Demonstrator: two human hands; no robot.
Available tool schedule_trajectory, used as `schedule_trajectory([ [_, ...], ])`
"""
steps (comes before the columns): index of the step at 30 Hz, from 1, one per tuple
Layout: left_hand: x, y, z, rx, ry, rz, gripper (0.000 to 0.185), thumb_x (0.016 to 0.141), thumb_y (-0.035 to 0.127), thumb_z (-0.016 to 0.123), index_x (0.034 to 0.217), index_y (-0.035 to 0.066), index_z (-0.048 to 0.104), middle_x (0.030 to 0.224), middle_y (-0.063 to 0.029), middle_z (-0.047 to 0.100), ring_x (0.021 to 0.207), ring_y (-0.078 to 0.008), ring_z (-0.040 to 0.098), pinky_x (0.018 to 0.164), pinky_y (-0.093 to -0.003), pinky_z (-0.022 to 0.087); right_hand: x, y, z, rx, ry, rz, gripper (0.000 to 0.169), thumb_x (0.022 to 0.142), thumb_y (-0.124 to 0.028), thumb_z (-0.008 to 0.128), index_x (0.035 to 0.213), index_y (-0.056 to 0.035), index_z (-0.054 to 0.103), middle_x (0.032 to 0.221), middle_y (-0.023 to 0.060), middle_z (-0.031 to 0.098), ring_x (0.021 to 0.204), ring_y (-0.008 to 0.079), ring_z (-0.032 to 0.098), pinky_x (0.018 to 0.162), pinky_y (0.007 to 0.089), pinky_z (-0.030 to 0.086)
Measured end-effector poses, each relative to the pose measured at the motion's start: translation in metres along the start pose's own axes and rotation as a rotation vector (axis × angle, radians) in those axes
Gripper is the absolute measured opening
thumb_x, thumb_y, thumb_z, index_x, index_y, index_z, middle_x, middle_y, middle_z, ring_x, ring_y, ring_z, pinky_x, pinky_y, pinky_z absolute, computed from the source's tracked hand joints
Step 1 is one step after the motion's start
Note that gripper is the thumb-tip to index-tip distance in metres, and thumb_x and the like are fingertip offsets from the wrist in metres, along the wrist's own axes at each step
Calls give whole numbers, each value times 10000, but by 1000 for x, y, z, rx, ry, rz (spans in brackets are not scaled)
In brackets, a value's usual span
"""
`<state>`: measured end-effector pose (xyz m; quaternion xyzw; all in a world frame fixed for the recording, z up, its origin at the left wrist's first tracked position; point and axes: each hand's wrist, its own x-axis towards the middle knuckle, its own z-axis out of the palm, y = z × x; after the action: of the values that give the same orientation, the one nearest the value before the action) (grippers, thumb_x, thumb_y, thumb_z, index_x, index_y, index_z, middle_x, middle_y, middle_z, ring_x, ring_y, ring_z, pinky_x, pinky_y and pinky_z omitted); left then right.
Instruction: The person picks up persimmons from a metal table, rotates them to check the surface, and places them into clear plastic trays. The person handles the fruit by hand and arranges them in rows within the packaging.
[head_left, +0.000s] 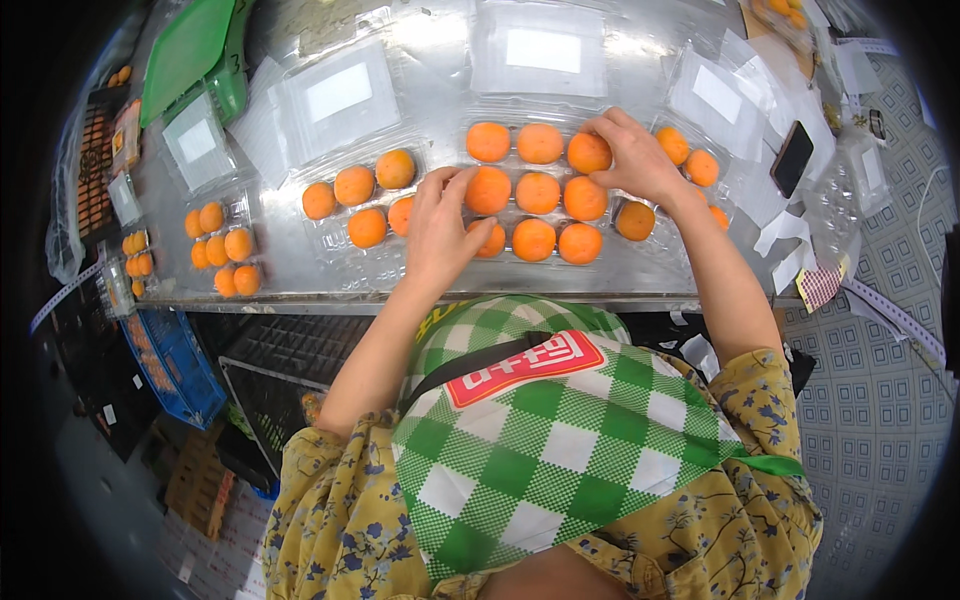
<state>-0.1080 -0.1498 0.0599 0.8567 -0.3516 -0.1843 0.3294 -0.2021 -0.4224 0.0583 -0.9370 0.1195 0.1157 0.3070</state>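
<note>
In front of me lies a clear plastic clamshell tray (517, 253) with rows of orange persimmons (537, 193). My left hand (448, 225) rests at the tray's left side, its fingertips on a persimmon (488, 190) in the middle row and its thumb by one below. My right hand (636, 161) has its fingers and thumb around the persimmon (589, 153) at the top right. A second clear tray (341, 259) with persimmons stands to the left, partly behind my left hand. Another tray (675, 244) with persimmons is at the right, partly covered by my right forearm.
Clear lids with white labels (537, 64) stand behind the trays. A phone (792, 159) lies on plastic and paper scraps at the right. A green crate (187, 56) and smaller fruit trays (217, 247) are at the left. The metal table's front edge (315, 306) runs before me.
</note>
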Motion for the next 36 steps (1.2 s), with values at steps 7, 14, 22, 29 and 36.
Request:
schedule_trajectory([
  [7,6,1,6,79,-36,55,633,651,95,776,1237,58,539,1180,-147,503,1098,-312,505,919,-389,439,0,0,0,6,-17,-1,493,661,-80,690,1133,-41,553,1050,114,520,1048,306,523,891,380,453],
  [14,12,3,8,137,-36,59,646,629,79,783,1229,43,545,1162,-150,508,1078,-323,506,912,-399,436,-1,6,7,-8,55,-10,473,668,-68,695,1121,-51,562,1033,108,526,1009,299,540,866,376,466],
  [22,17,-2,14,192,-66,109,671,612,53,756,1240,48,519,1169,-124,502,1048,-312,505,873,-413,445,-9,-1,2,72,80,82,478,684,-106,725,1132,-40,570,1076,122,538,990,299,555,846,379,473],
  [29,17,-6,11,95,-26,119,634,601,70,775,1193,47,550,1136,-113,527,1057,-297,518,906,-399,444,-24,-36,-4,369,163,63,456,761,-157,719,1179,-54,568,1002,66,591,917,190,577,775,323,489],
  [36,6,31,-29,-487,56,253,618,623,93,777,1199,58,552,1209,-116,533,1131,-267,520,931,-388,454,-50,-75,22,1688,-386,387,535,904,-497,510,1205,-55,539,1052,76,626,905,185,613,759,321,494],
])
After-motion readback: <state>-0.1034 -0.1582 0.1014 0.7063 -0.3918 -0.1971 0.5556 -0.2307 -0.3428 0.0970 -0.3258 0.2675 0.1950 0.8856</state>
